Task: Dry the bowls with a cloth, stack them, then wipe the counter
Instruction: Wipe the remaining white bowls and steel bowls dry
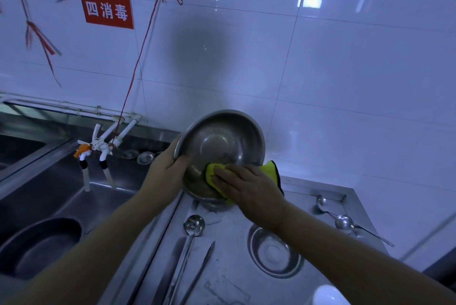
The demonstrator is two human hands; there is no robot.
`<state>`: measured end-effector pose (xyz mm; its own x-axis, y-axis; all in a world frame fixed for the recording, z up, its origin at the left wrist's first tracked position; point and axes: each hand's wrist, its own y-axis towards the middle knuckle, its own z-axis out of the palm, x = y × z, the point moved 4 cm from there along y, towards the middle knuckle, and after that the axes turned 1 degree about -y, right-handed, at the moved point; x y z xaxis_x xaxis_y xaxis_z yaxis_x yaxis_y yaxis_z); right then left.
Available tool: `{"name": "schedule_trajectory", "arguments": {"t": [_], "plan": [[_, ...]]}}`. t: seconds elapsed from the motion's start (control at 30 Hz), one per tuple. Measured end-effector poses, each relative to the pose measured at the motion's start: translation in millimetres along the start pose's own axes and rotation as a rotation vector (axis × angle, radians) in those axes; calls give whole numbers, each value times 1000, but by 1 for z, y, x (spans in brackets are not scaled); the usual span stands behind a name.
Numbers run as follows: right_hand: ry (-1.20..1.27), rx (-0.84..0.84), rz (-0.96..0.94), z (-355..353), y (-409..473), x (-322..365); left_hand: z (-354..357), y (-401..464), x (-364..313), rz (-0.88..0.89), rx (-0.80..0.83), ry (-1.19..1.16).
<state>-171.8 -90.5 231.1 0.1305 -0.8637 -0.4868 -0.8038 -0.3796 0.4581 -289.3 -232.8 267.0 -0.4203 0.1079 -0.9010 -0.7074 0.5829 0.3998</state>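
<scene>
— White tiles behind, steel desk (246,280) below, and I've got the big bowl (222,137) tipped up over the desk's back edge, beside the sink (74,196). My left hand (167,169) grips its rim; my right hand (249,186) presses the yellow cloth (212,173) flat against the lower inside wall, fingers fairly straight.

— How would you finish it well?

— I'd sweep the cloth round the whole wall, turning the bowl with the left hand, then do the base and outside. A wet steel rim could slip, I think, so a firm hold matters. A second bowl (274,253) waits on the desk, near a ladle (193,227).
</scene>
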Motion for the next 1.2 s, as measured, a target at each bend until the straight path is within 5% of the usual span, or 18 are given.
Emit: {"name": "schedule_trajectory", "arguments": {"t": [0.23,0.37,0.43,0.6,0.77,0.93,1.0,1.2], "plan": [[64,304,19,-26,8,-23,-13,2,17,-158,41,164],[351,-25,389,-50,18,-40,-6,-5,30,-245,-30,85],[207,-49,495,-50,28,-34,6,-8,31,-267,-35,33],[-92,255,589,-19,24,-2,20,-10,26,-244,-62,-101],[-58,226,562,-16,27,-6,19,-18,25,-218,-36,-75],[505,118,650,-15,43,7,23,-16,17,-201,-31,-98],[610,95,548,-16,42,19,23,-17,17,-199,-13,-108],[509,345,288,-9,26,19,14,-17,18,-188,12,-86]]}}
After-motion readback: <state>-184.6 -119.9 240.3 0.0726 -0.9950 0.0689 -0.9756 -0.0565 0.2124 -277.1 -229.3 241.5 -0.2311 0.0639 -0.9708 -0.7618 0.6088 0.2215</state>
